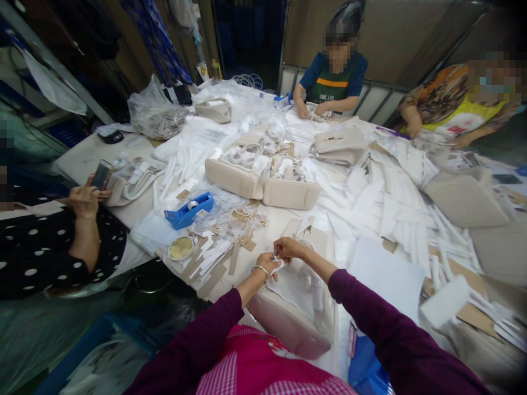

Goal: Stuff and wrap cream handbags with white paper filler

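Observation:
My left hand (pixel 267 264), with a bracelet at its wrist, is closed on a small white wrapped piece (pixel 281 263). Fingers of my right hand (pixel 289 248) are pinched together at the upper end of that same piece; what exactly they grip is too small to make out. Just beneath both hands lies a beige handbag (pixel 288 325), its base toward me and white wrapping on its upper side. Left of my hands are white and tan paper strips (pixel 209 258) and several tan tags (pixel 247 242) with cords.
A blue tape dispenser (pixel 189 210) and a round tin (pixel 181 248) stand to the left. More beige handbags (pixel 291 193) and white wrapping strips (pixel 382 203) cover the table. Co-workers sit across; at left a person's hand holds a phone (pixel 102 175).

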`<move>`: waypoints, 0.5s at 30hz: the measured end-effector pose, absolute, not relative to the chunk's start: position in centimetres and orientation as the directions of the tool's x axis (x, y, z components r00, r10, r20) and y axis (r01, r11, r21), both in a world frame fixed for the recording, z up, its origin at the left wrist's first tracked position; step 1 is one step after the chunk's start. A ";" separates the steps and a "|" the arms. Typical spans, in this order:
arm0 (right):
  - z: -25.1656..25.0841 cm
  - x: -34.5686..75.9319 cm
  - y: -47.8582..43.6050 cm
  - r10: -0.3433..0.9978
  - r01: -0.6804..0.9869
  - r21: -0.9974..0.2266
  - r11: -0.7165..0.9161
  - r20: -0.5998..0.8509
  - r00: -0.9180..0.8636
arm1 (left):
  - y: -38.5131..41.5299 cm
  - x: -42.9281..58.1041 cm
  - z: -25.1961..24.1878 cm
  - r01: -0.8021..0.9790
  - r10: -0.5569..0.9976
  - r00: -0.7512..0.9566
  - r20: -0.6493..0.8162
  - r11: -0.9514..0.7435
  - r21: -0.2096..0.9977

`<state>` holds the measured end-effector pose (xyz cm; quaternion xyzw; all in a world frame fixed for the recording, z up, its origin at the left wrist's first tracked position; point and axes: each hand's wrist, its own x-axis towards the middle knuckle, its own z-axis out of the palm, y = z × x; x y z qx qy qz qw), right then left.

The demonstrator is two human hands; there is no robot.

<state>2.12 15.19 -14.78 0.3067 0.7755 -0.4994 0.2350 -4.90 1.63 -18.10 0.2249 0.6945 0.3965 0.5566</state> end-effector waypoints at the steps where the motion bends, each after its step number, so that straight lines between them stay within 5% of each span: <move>1: -14.7 1.9 15.1 0.231 0.713 -0.614 0.338 -0.681 -0.695 | 1.6 -4.9 -18.1 -0.133 0.749 -0.283 -0.600 0.589 0.797; 9: -13.7 1.2 13.8 0.334 0.653 -0.473 0.592 -0.593 -0.732 | 1.5 -4.8 -17.9 -0.175 0.720 -0.316 -0.617 0.595 0.784; 15: -14.3 3.6 12.8 0.321 0.410 -0.473 0.780 -0.260 -0.911 | 1.5 -4.8 -17.9 -0.282 0.709 -0.322 -0.627 0.560 0.779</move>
